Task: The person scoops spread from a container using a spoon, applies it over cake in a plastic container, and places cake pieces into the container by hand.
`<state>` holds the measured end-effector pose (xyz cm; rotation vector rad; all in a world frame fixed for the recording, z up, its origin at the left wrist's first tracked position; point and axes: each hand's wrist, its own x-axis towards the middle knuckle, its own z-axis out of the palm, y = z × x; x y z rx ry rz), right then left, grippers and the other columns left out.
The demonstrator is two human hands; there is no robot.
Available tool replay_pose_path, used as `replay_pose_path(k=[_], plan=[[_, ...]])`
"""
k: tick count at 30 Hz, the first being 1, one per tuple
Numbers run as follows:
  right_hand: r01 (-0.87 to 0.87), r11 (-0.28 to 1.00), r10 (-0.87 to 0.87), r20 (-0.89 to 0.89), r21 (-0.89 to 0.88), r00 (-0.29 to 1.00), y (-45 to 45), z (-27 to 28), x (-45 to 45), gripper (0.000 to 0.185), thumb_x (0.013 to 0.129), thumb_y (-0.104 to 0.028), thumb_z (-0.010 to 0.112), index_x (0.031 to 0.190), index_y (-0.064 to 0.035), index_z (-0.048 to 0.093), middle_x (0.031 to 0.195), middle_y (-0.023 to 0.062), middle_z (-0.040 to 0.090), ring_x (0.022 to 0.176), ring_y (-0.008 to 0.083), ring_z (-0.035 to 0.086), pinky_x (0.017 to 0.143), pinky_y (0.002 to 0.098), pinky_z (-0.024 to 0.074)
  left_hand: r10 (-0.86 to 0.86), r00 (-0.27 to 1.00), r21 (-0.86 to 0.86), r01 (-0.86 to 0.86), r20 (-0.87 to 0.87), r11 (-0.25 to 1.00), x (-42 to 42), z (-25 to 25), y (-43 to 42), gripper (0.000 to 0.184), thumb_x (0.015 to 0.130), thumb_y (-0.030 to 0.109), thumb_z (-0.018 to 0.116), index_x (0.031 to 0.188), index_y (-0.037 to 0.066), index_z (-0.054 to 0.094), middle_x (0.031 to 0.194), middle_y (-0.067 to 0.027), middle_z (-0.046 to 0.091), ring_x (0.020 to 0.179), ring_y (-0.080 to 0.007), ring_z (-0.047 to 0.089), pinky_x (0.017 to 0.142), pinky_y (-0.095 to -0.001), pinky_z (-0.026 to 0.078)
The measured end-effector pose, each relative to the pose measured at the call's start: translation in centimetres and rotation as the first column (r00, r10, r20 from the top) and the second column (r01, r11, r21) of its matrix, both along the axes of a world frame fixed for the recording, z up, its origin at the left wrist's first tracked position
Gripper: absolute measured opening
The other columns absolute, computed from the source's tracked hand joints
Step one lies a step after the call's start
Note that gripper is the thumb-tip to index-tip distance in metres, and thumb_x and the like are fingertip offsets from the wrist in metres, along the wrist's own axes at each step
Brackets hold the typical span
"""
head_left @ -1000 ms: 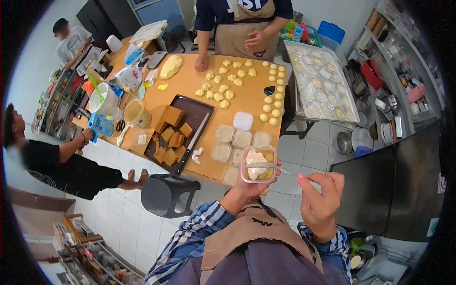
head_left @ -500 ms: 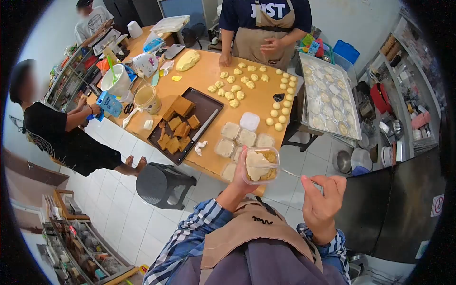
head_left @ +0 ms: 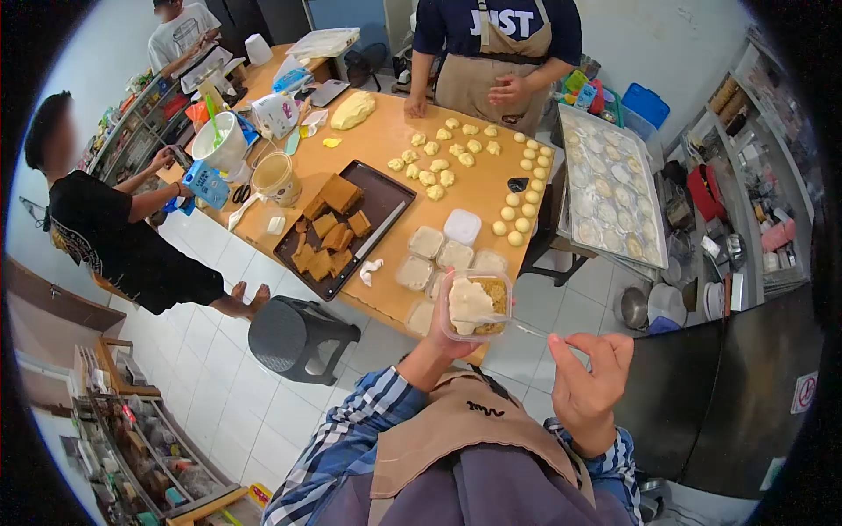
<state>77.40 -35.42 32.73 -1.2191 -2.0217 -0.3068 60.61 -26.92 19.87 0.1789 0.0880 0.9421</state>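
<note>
My left hand (head_left: 441, 331) is wrapped round a clear square plastic tub (head_left: 510, 302), tilted toward me above the table's near edge. Inside lies a brown cake layer (head_left: 496, 291), with pale cream (head_left: 469, 302) covering its left and middle part. Between thumb and fingertips, my right hand (head_left: 595, 377) pinches the end of a slim shiny utensil (head_left: 530, 329). Its far end reaches the tub's lower right edge; I cannot tell whether it is a spoon or a knife. Several cream-topped tubs (head_left: 454, 255) stand just beyond my left hand.
A dark tray (head_left: 386, 195) holds cut brown cake and a long knife (head_left: 377, 232). Dough pieces (head_left: 430, 178) and dough balls (head_left: 516, 225) lie farther back. A plastic stool (head_left: 289, 337) stands at left. Co-workers stand behind and left; a dough tray (head_left: 614, 188) is at right.
The utensil has moved from across the cream to the tub's lower right edge. Cream has shifted left, showing more brown at the right. The tub has moved slightly left.
</note>
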Motion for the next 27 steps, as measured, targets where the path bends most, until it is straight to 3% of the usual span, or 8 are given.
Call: replay_pose_path(k=[4, 7, 10, 13, 16, 19, 27], plan=[[-0.002, 1.000, 0.002, 0.003, -0.013, 1.000, 0.4, 0.2, 0.4, 0.032, 0.056, 0.000, 0.063, 0.087, -0.0060, 0.068, 0.082, 0.0054, 0.056, 0.071, 0.0231, 0.043, 0.064, 0.0341, 0.0351, -0.111, 0.985, -0.062, 0.120, 0.135, 0.991, 0.6, 0.0, -0.3, 0.067, 0.085, 0.063, 0.030, 0.114, 0.006, 0.051, 0.100, -0.0180, 0.058, 0.083, -0.0319, 0.060, 0.067, -0.0384, 0.052], [-0.005, 0.999, 0.005, 0.001, -0.034, 1.000, 0.7, -0.1, 0.6, 0.032, 0.055, -0.001, 0.063, 0.087, -0.0063, 0.068, 0.082, 0.0052, 0.056, 0.072, 0.0232, 0.043, 0.064, 0.0347, 0.0349, -0.158, 0.981, -0.061, 0.165, 0.110, 0.984, 0.9, -0.4, -0.3, 0.066, 0.085, 0.062, 0.032, 0.112, 0.005, 0.052, 0.098, -0.0178, 0.058, 0.081, -0.0337, 0.059, 0.064, -0.0391, 0.052], [-0.010, 0.998, 0.011, 0.012, -0.062, 1.000, 0.9, -0.4, 0.6, 0.032, 0.056, -0.001, 0.064, 0.086, -0.0066, 0.068, 0.082, 0.0047, 0.056, 0.072, 0.0231, 0.043, 0.065, 0.0352, 0.0345, -0.211, 0.960, -0.041, 0.222, 0.185, 0.974, 0.6, -0.4, -0.2, 0.064, 0.086, 0.060, 0.032, 0.112, 0.005, 0.051, 0.098, -0.0174, 0.058, 0.084, -0.0318, 0.059, 0.067, -0.0396, 0.051], [-0.011, 0.998, 0.013, 0.031, -0.058, 0.999, 1.1, -0.3, 0.6, 0.031, 0.056, -0.002, 0.064, 0.086, -0.0069, 0.068, 0.082, 0.0044, 0.056, 0.072, 0.0229, 0.043, 0.065, 0.0353, 0.0342, -0.086, 0.995, -0.065, 0.090, 0.057, 0.994, 0.8, -0.8, -0.3, 0.063, 0.087, 0.059, 0.031, 0.111, 0.005, 0.052, 0.098, -0.0167, 0.058, 0.087, -0.0294, 0.058, 0.071, -0.0411, 0.050], [-0.018, 0.998, 0.021, 0.044, -0.058, 0.999, 1.3, -0.2, 0.6, 0.030, 0.057, -0.002, 0.064, 0.086, -0.0071, 0.068, 0.082, 0.0041, 0.056, 0.072, 0.0226, 0.044, 0.064, 0.0351, 0.0339, -0.083, 0.996, -0.034, 0.084, 0.038, 0.996, 0.7, -1.5, 0.2, 0.072, 0.083, 0.064, 0.034, 0.119, 0.003, 0.045, 0.102, -0.0197, 0.054, 0.088, -0.0292, 0.057, 0.073, -0.0390, 0.050], [-0.021, 0.998, 0.024, 0.050, -0.063, 0.998, 1.4, 0.0, 0.4, 0.029, 0.057, -0.002, 0.064, 0.085, -0.0071, 0.068, 0.081, 0.0040, 0.056, 0.072, 0.0224, 0.044, 0.064, 0.0350, 0.0337, -0.020, 1.000, -0.096, 0.020, 0.005, 0.995, 0.9, -1.6, 0.3, 0.072, 0.084, 0.066, 0.029, 0.117, 0.004, 0.047, 0.101, -0.0175, 0.055, 0.090, -0.0269, 0.055, 0.077, -0.0390, 0.047], [-0.027, 0.997, 0.031, 0.058, -0.067, 0.998, 1.3, 0.2, 0.2, 0.027, 0.059, -0.001, 0.065, 0.085, -0.0070, 0.068, 0.081, 0.0042, 0.056, 0.072, 0.0225, 0.044, 0.064, 0.0353, 0.0336, 0.085, 0.996, 0.118, -0.080, -0.036, 0.990, 0.3, -1.6, 0.7, 0.068, 0.088, 0.061, 0.026, 0.122, 0.006, 0.046, 0.112, -0.0089, 0.056, 0.101, -0.0227, 0.055, 0.085, -0.0398, 0.046]])
